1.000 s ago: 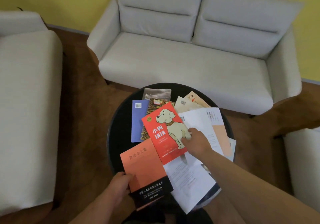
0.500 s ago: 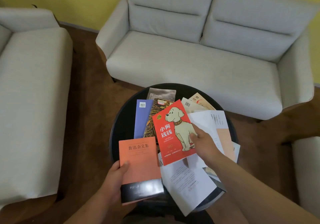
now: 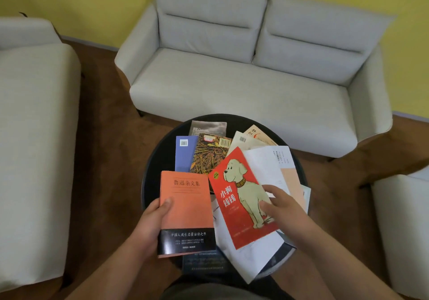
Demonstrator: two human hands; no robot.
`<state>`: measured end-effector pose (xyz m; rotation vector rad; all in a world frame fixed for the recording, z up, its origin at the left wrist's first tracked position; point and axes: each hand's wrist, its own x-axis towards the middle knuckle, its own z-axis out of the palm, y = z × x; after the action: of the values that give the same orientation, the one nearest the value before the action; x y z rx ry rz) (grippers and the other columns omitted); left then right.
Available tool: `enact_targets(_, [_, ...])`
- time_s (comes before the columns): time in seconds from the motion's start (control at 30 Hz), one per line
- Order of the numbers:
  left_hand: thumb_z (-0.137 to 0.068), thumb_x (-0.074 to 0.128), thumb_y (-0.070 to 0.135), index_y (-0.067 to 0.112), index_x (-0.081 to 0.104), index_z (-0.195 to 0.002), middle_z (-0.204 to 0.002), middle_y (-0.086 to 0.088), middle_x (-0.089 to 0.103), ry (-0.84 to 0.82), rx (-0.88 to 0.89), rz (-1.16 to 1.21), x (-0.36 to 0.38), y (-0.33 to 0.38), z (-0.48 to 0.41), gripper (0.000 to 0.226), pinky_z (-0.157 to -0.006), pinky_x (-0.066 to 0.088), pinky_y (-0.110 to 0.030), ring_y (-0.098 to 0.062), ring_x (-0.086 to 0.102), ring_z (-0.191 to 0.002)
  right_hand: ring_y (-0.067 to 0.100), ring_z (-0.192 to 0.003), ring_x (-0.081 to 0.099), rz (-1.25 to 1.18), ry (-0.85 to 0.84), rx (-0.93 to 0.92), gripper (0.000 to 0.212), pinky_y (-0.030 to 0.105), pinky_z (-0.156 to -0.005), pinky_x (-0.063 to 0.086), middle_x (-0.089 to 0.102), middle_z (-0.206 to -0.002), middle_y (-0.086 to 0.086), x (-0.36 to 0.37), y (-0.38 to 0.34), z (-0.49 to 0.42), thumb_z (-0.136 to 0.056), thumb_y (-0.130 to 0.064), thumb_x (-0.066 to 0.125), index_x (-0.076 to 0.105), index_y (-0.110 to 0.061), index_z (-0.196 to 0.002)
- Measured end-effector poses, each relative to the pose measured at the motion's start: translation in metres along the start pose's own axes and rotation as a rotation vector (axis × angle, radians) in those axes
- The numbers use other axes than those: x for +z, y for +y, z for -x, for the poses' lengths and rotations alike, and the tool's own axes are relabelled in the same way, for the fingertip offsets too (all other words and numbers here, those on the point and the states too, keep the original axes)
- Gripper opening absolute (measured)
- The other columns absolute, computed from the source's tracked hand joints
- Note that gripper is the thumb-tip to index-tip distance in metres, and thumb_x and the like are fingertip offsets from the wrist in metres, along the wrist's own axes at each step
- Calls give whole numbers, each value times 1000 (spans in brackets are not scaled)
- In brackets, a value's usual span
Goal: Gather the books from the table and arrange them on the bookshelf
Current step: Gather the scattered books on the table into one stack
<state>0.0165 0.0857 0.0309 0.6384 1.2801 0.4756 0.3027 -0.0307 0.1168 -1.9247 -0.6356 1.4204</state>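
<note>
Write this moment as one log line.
left hand grips orange book | right hand holds red dog book | table: more books

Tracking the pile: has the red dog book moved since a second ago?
Yes. The red dog book has slid right and nearer, away from the blue book, gripped by the right hand.

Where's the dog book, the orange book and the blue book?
dog book [image 3: 243, 193], head view, on the drawn dog.
orange book [image 3: 188, 204], head view, middle of cover.
blue book [image 3: 184, 157], head view, below the barcode.
</note>
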Motion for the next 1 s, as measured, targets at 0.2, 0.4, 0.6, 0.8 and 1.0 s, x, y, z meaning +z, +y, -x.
enact_targets(0.2, [-96, 57, 45, 25, 59, -121, -111, -12, 73, -53, 94, -298, -7, 21, 6, 32, -84, 60, -53, -33, 74, -94, 10, -93, 74, 460, -75, -112, 22, 25, -74, 63, 72, -109, -19, -23, -38, 26, -95, -28, 67, 73, -40, -114])
enact_targets(0.4, [-70, 77, 66, 23, 63, -123, -110, -11, 76, -280, 82, -376, -4, 59, 10, 69, -88, 58, -55, -36, 75, -96, 7, -93, 65, 795, -208, -278, 11, 13, -75, 53, 66, -99, -24, -7, -91, 37, -86, -33, 77, 72, -38, -95])
enact_targets(0.6, [-72, 83, 54, 11, 68, -121, -121, -23, 70, -602, -16, -449, 15, 76, 18, 67, -97, 54, -53, -43, 69, -110, 11, -99, 59, 730, 38, -419, 28, 32, -87, 57, 60, -114, -11, 30, -108, 12, -79, -37, 83, 60, -35, -95])
enact_targets(0.8, [-64, 84, 61, 9, 66, -123, -118, -24, 71, -598, -74, -386, 34, 67, 27, 81, -89, 58, -46, -39, 72, -104, 11, -91, 63, 681, -94, -327, 29, 40, -86, 59, 61, -101, -11, 33, -104, 1, -81, -36, 81, 54, -37, -92])
enact_targets(1.0, [-76, 82, 21, 11, 58, -128, -118, -17, 73, -595, -8, -485, 53, 67, 39, 58, -99, 52, -61, -42, 70, -107, 10, -98, 62, 575, 3, -304, 52, 30, -82, 57, 62, -115, -9, 44, -100, -6, -81, -40, 81, 47, -33, -120])
